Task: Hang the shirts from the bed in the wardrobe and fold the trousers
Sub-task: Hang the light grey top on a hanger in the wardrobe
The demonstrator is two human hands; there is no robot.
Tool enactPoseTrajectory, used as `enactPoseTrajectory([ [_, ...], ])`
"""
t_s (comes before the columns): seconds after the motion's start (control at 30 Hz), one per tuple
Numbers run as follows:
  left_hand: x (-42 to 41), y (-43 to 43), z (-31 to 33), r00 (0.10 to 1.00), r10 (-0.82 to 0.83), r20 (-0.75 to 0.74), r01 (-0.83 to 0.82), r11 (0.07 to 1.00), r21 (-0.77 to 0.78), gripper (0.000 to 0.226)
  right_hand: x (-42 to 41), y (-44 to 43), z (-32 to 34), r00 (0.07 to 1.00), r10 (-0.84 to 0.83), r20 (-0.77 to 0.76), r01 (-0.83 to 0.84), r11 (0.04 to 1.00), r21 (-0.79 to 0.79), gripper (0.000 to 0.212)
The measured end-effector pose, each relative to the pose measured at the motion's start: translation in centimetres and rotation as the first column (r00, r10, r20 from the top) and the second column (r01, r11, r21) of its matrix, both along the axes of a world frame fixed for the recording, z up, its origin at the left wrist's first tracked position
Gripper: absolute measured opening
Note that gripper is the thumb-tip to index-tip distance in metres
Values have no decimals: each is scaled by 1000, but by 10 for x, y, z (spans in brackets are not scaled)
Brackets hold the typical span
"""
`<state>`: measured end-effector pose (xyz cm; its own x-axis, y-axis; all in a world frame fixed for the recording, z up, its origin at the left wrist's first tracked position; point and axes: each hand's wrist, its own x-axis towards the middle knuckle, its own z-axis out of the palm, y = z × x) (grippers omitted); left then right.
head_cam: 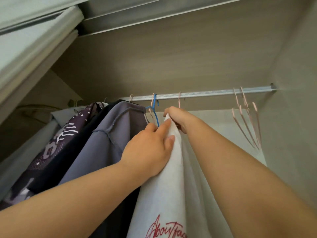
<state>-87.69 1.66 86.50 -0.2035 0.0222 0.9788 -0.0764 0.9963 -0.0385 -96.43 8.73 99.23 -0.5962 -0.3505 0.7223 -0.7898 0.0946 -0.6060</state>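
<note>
1. The top of the white shirt (164, 186) is gripped in the right hand (176, 119), just above the picture's centre. The fingers are curled over the cloth's peak, and their tips are hidden behind it.
2. The left hand (151, 148) is laid on the same shirt at 7 o'clock from the right hand. Its forefinger is stretched up the fold and its thumb is pressed flat on the cloth. The other fingers are bent out of sight, so whether cloth is pinched cannot be told.
3. Any hanger inside the white shirt is concealed. A pink hook (179, 98) is seen directly at 12 o'clock from the right hand, its lower end covered by that hand.
4. Red script printed on the shirt is cut off by the bottom edge.
5. A blue hanger (155, 109) is hooked on the rail (205, 93) at 10 o'clock from the right hand.
6. A grey shirt (109, 140) and a dark patterned garment (56, 140) are hung at 9 o'clock, their hangers largely covered.
7. Empty pink hangers (247, 121) are hung on the rail at 3 o'clock, well apart.
</note>
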Motion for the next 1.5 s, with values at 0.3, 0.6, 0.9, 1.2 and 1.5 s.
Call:
enactPoseTrajectory([
  [0.3, 28, -9, 5, 921, 324, 215, -319, 946, -58, 75, 14, -43, 4, 990, 139, -6, -139, 990, -5, 33],
  [0.6, 35, -19, -19, 829, 478, 291, -457, 878, -140, 70, 12, -46, -10, 930, 367, 4, -364, 923, -126, 27],
  [0.9, 43, -17, -88, 755, 611, 240, -591, 792, -156, 58, 9, -38, -129, 937, 240, -253, -265, 962, -71, 63],
  [1.2, 88, -7, -167, 729, 674, 115, -646, 734, -210, 58, 13, -33, -272, 935, 211, -286, -239, 969, -64, 54],
  [1.5, 136, -23, -264, 703, 689, 177, -662, 725, -193, 53, 74, -34, -376, 962, 35, -271, -53, 997, -60, 53],
])
